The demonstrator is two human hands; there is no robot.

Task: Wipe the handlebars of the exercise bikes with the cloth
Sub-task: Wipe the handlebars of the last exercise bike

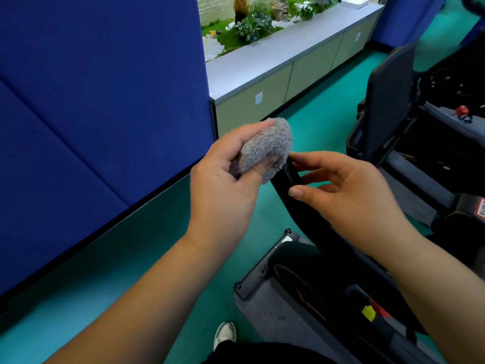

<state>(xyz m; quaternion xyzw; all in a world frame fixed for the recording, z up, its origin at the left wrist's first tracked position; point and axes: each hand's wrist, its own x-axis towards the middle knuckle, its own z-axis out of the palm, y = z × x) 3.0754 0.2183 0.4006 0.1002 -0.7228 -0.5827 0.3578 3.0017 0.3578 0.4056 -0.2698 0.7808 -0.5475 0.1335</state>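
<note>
A bunched grey fluffy cloth (267, 148) sits over the tip of a black handlebar (287, 177) in the middle of the view. My left hand (225, 179) grips the cloth, thumb on top and a finger showing through its folds. My right hand (349, 190) is just right of the bar end, its thumb and fingertips lightly touching the black tube below the cloth. The handlebar curves down and right towards the bike's black frame (328, 279), partly hidden behind my right forearm.
A blue padded partition (99, 101) stands close on the left. A grey cabinet counter (275, 56) with plants runs along the back. Another black machine (409, 114) stands at the right. The floor (131, 285) is green; my shoe (225, 333) shows near the bottom.
</note>
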